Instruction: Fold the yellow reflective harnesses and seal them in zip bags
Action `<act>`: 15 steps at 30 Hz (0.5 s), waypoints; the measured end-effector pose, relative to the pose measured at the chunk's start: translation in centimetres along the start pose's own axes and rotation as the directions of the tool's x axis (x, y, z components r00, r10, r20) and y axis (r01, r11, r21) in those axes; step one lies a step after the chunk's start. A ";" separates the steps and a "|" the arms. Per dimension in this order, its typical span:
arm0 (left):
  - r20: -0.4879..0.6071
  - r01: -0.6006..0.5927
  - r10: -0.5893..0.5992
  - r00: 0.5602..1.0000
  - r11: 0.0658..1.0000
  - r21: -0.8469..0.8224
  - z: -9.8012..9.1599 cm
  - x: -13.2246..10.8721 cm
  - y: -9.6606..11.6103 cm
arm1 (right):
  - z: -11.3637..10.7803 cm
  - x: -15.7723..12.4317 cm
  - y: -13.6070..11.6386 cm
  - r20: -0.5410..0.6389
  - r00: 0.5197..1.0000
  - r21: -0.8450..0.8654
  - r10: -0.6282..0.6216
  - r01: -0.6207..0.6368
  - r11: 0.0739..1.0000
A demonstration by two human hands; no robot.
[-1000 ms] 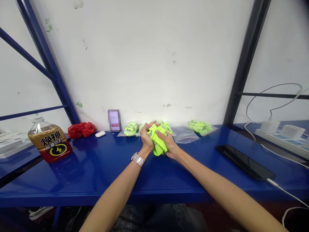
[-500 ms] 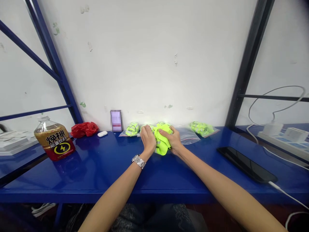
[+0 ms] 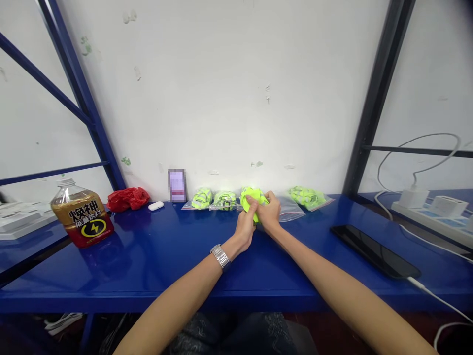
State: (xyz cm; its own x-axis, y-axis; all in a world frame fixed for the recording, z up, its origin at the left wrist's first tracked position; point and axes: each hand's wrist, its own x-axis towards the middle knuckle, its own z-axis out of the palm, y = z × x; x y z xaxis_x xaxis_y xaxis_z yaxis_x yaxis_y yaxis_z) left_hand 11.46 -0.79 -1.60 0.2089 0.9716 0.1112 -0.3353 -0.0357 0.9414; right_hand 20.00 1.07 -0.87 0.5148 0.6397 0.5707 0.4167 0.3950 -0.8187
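At left, bottle [image 3: 82,219] reads "焕神" — left hand [image 3: 246,228], right hand [image 3: 269,213] grip neon cloth [image 3: 250,194].

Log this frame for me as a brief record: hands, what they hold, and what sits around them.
Left hand: gripping yellow cloth
Right hand: gripping the same cloth
Cloth state: bunched, partly hidden by the hands
Along the wall: bagged yellow bundles
Table, left: bottle, red bag
Table, right: black phone with white cable
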 end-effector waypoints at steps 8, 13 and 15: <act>0.041 0.007 0.008 0.999 0.933 -0.361 -0.4 -0.5 1.3 | 0.3 -1.4 -0.4 0.222 0.975 0.364 0.031 -0.112 0.925; -0.007 0.007 -0.011 1.000 0.910 -0.416 -0.2 -0.6 2.0 | -0.2 -1.4 -0.9 0.263 0.958 0.441 -0.115 -0.013 0.897; -0.033 0.001 -0.016 0.999 0.904 -0.429 -0.2 -0.5 2.2 | -0.2 -1.3 -1.1 0.249 0.953 0.430 -0.171 0.050 0.901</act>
State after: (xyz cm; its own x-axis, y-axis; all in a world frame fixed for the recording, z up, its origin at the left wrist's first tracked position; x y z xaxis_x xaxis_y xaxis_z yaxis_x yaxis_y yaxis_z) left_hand 10.40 -1.33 0.30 0.1839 0.9792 0.0854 -0.6965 0.0685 0.7143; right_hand 18.99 -0.37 -0.72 0.2331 0.7062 0.6686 0.0787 0.6715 -0.7368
